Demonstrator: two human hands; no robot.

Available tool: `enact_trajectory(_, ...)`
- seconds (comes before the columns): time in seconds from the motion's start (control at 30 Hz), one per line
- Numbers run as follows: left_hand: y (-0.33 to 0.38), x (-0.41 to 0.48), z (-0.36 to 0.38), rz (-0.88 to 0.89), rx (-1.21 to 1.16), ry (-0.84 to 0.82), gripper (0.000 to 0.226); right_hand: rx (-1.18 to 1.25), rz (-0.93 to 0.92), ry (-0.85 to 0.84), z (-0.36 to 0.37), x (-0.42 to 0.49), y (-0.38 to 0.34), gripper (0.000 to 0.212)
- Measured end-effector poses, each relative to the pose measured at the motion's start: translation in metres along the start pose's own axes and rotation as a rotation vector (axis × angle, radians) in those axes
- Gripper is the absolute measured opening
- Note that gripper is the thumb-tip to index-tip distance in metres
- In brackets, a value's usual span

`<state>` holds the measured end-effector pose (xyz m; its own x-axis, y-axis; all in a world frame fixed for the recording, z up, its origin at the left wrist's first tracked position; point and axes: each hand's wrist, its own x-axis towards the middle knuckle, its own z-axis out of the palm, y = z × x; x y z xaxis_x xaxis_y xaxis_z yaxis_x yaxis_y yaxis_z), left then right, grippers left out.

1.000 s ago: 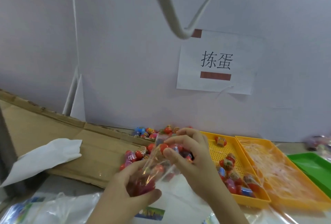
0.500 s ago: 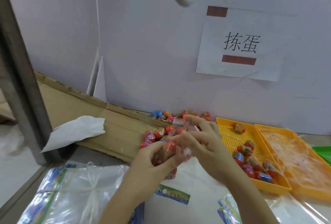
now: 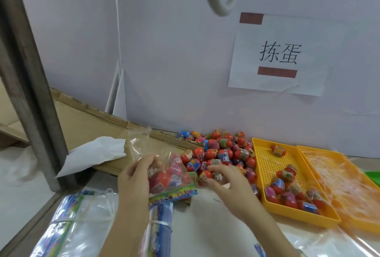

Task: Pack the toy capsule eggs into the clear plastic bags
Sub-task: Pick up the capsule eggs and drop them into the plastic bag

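**Status.** The task is judged to be in an early phase. The largest share of the eggs is unpacked: a loose pile lies against the wall, and further eggs lie in the near tray just right of it. A tied stack of empty bags lies at lower left. One bag is partly filled with several eggs and is not yet closed.

**Hands.** The left hand grips this bag by its left side, just left of the pile. The right hand rests on the pile's near edge, fingers curled round one egg.

**Surroundings.** A cardboard sheet lies behind the bag, with white paper on it. A metal post stands well to the left. A second tray holds film. Nothing lies between pile and bag.
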<state>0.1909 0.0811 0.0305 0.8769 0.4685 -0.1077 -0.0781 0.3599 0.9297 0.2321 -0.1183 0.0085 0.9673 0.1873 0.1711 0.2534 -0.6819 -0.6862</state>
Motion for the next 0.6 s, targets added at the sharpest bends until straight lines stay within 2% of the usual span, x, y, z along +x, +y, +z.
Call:
enact_trajectory(0.17,-0.006,-0.003,0.005,0.017,0.107,-0.039,0.023,-0.362,-0.115,-0.021,0.022,-0.003,0.007,0.055)
enact_trajectory(0.33,0.003,-0.008,0.01,-0.095,0.044,-0.202,0.028,-0.379,-0.238,0.119,0.028,-0.002,0.014,0.034)
enact_trajectory(0.43,0.002,-0.009,0.01,-0.112,0.062,-0.264,0.04,-0.164,-0.208,0.271,0.019,0.001,0.009,0.023)
enact_trajectory(0.6,-0.004,-0.011,0.012,-0.104,0.121,-0.286,0.057,0.482,-0.099,0.381,-0.015,0.004,-0.018,0.023)
